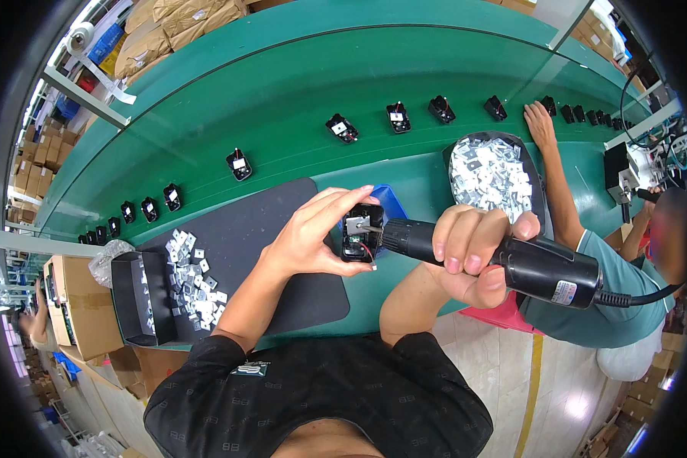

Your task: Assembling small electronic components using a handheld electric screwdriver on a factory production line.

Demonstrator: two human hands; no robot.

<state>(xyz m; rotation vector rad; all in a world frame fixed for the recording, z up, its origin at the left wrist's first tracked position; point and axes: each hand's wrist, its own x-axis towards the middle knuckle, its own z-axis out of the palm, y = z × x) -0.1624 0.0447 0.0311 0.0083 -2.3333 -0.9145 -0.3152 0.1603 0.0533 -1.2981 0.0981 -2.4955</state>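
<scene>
My left hand (pixel 311 233) grips a small black plastic housing (pixel 359 248) by its two sides, thumb below and fingers above. Inside the housing lie a silvery metal plate and a red wire. In my right hand (pixel 477 252) is a black corded electric screwdriver (pixel 553 269), fingers wrapped round its body. Its tip reaches into the housing at the metal plate; whether it touches a screw is too small to tell. Partly hidden behind the housing is a blue tray (pixel 390 203).
Similar black housings (pixel 239 164) line the green conveyor belt (pixel 282 114). Small metal plates (pixel 198 286) lie on a dark mat (pixel 305 294) beside a black bin (pixel 133 305). A black tray (pixel 540 206) heaped with white pieces stands right. A co-worker's hand (pixel 540 124) reaches the belt.
</scene>
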